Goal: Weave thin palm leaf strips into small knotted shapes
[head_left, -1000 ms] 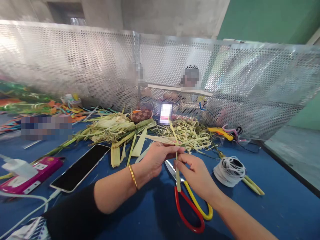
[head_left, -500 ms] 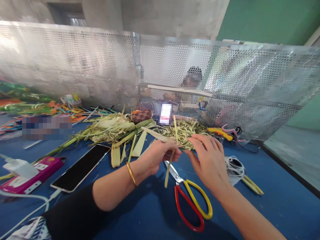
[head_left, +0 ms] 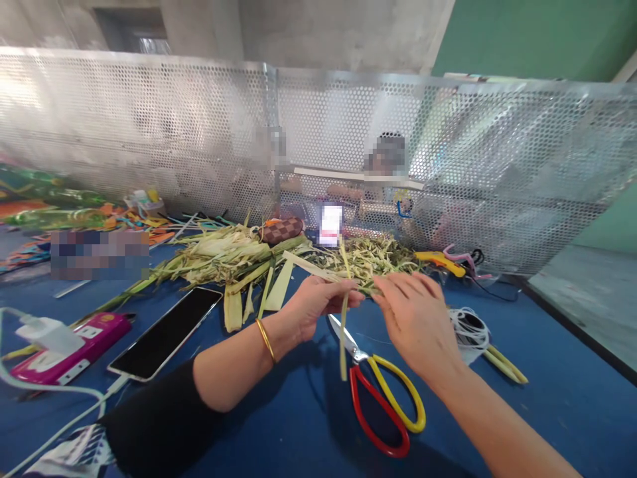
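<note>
My left hand, with a gold bangle at the wrist, pinches pale dried leaf strips between thumb and fingers. One narrow strip runs upright through the grip and hangs below it. A wider strip sticks out to the upper left. Close by on the right, my right hand has thumb and fingertips pinched together at the end of a thin greenish strip between the hands. Its fingertips partly hide that end. Scissors with one red and one yellow handle lie under the hands, blades partly open.
Leaf piles and shredded leaves lie behind the hands. A phone and a pink power strip with cables are left. White cord and a yellow-handled tool lie right. A perforated metal screen stands behind; a person sits beyond.
My right thumb and fingertips have closed together from a spread pose, near the left hand. The narrow strip has turned slightly, its lower end shifting right. The view has shifted a little.
</note>
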A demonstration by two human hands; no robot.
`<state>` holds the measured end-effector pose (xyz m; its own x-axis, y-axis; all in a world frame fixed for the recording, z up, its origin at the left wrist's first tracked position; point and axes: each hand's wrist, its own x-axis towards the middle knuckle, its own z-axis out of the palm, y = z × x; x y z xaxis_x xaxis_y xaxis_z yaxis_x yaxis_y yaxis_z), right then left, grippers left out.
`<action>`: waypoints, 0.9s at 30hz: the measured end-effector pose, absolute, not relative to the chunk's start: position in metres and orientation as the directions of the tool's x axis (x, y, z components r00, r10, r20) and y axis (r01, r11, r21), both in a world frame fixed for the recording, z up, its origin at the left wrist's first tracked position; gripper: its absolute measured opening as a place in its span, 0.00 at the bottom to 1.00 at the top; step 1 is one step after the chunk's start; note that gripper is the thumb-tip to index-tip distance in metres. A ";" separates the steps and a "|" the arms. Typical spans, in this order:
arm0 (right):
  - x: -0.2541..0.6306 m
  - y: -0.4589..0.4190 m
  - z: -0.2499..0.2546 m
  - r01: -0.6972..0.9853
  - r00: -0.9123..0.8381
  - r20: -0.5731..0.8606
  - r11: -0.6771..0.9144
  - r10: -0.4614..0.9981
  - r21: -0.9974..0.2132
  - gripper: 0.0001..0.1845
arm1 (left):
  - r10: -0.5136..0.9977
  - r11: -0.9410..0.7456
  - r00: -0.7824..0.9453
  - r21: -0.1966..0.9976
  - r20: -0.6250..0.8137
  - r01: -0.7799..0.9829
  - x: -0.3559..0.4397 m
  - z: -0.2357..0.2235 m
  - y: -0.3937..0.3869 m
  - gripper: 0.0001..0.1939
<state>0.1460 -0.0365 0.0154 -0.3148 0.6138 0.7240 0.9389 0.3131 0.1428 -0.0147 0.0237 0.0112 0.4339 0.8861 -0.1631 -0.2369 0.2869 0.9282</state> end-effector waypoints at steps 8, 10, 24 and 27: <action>0.135 -0.039 0.006 0.901 -0.008 0.599 0.266 0.801 -0.344 0.11 | 0.872 0.301 0.475 0.892 -0.114 -0.338 -0.008 0.012 0.014 0.14; 0.133 -0.036 0.000 0.830 0.093 0.470 0.193 0.878 -0.523 0.11 | 0.857 0.283 0.509 0.901 -0.084 -0.328 -0.004 0.008 0.011 0.16; 0.138 -0.023 -0.004 0.475 0.207 0.426 0.290 0.881 -0.831 0.04 | 0.812 0.231 0.582 0.898 0.034 -0.375 -0.004 0.002 0.017 0.20; 0.142 -0.027 0.004 0.537 0.151 0.506 0.359 0.849 -0.763 0.04 | 0.797 0.307 0.602 0.889 -0.045 -0.340 -0.011 0.007 0.025 0.19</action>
